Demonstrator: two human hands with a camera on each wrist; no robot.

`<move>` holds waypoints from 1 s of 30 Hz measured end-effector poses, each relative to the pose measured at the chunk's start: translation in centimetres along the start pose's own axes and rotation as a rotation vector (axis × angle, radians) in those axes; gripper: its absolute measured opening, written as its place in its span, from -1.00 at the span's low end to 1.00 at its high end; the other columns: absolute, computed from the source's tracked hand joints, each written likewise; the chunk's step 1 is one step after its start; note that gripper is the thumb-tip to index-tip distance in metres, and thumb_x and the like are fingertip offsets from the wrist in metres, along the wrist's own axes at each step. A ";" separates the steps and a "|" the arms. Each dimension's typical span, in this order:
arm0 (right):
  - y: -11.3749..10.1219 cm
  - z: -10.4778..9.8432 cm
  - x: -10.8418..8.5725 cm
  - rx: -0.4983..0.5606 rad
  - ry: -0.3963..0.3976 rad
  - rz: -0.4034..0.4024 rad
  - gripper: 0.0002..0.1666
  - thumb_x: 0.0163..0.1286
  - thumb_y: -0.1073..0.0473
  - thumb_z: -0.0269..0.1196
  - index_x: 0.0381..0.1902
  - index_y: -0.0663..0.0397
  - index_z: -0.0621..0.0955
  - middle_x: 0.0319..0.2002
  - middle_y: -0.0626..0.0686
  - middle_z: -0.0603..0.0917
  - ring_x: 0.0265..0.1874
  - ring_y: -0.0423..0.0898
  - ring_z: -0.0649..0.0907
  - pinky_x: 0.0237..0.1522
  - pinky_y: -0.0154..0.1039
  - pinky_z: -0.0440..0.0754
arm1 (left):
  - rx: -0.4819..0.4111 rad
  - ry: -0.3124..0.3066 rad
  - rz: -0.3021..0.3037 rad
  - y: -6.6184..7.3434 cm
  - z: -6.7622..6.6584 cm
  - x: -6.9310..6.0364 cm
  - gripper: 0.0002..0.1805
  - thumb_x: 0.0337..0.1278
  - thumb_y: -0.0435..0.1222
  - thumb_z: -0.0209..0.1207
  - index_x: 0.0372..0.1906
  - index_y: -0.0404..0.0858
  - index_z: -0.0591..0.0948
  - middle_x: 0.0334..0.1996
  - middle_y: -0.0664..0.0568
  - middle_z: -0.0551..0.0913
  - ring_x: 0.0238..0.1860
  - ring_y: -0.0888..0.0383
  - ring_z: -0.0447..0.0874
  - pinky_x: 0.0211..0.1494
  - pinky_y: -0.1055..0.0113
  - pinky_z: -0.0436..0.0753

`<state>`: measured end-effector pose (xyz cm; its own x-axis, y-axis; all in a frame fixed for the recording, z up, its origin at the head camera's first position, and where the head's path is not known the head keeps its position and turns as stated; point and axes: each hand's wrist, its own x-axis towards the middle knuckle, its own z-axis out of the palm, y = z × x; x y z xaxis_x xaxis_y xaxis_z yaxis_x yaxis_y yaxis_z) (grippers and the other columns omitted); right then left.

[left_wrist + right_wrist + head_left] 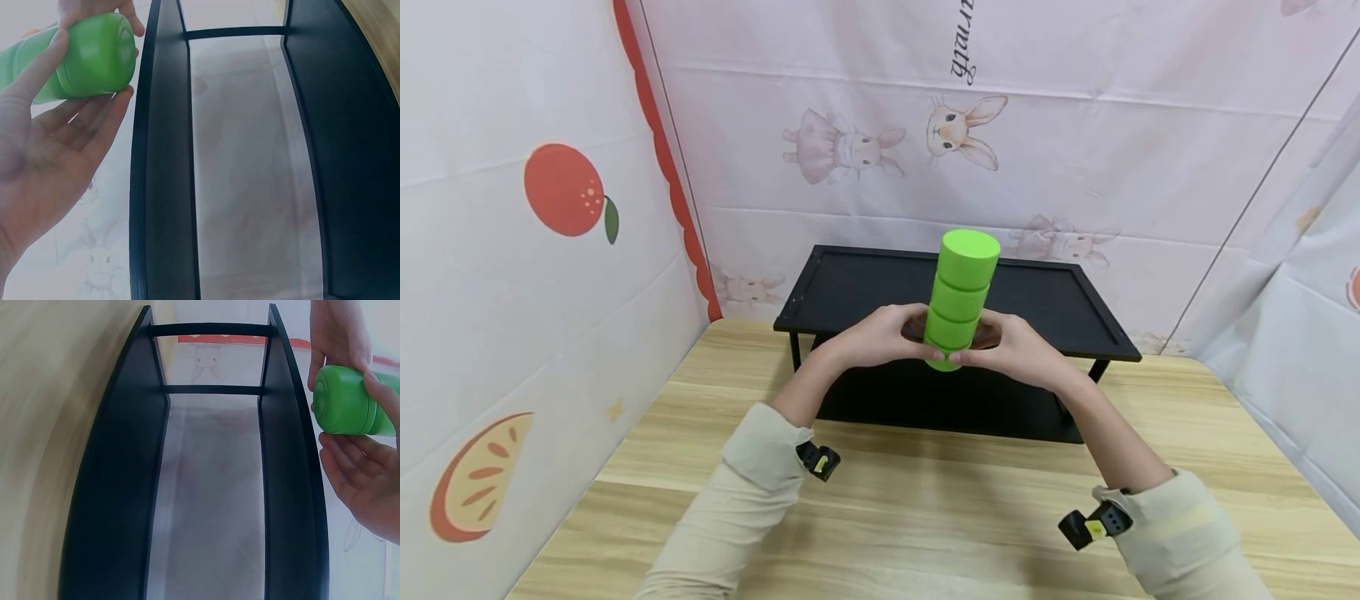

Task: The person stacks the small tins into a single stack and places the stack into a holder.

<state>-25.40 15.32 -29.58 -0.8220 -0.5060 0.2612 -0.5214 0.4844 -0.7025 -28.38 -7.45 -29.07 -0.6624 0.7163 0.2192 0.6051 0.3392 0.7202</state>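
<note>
A bright green cylinder (961, 287) with grooves running round it is held between both hands, tilted slightly, in front of the pink backdrop. The left hand (886, 335) grips its lower part from the left, thumb on the near face. From the right, the right hand (1021, 348) grips the same part, and the two thumbs almost meet. In the left wrist view the cylinder's rounded base (125, 53) hangs close above the upper board of a black two-tier rack (865, 287). The right wrist view shows the base (325, 400) beside that board's edge, with fingers around it.
Below the upper board lies the rack's lower board (940, 408), partly in shadow. The rack stands on a light wooden table (917, 517). Printed cloth walls (580, 325) close in the left, back and right sides. Each forearm wears a small black wrist camera (817, 460).
</note>
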 end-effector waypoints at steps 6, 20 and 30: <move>-0.1 -0.3 0.3 0.008 -0.005 0.008 -0.39 0.12 0.07 0.38 0.11 0.09 0.47 -0.11 0.06 0.60 -0.19 -0.05 0.62 -0.15 -0.10 0.59 | 0.011 -0.004 0.002 0.1 -0.3 0.2 -0.41 0.03 -0.20 0.30 0.18 -0.26 0.40 -0.11 0.05 0.56 -0.08 0.23 0.52 -0.05 0.37 0.54; -0.5 -0.9 1.1 0.010 -0.012 -0.005 -0.40 0.14 0.08 0.36 0.12 0.12 0.46 -0.10 0.08 0.60 -0.18 -0.04 0.62 -0.15 -0.10 0.59 | 0.018 0.002 -0.001 0.3 -1.2 0.7 -0.41 0.05 -0.20 0.29 0.19 -0.28 0.39 -0.08 0.04 0.56 -0.06 0.22 0.52 -0.02 0.36 0.53; -0.4 -1.2 1.7 -0.004 -0.022 -0.001 -0.41 0.15 0.07 0.36 0.11 0.12 0.46 -0.10 0.08 0.59 -0.19 -0.05 0.62 -0.16 -0.10 0.59 | 0.034 -0.004 -0.009 0.5 -1.6 1.0 -0.41 0.05 -0.21 0.28 0.19 -0.28 0.39 -0.06 0.03 0.55 -0.03 0.20 0.51 -0.01 0.36 0.52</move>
<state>-26.81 15.15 -28.04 -0.8161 -0.5222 0.2474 -0.5235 0.4869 -0.6992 -29.42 -7.50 -27.42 -0.6664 0.7155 0.2097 0.6134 0.3664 0.6996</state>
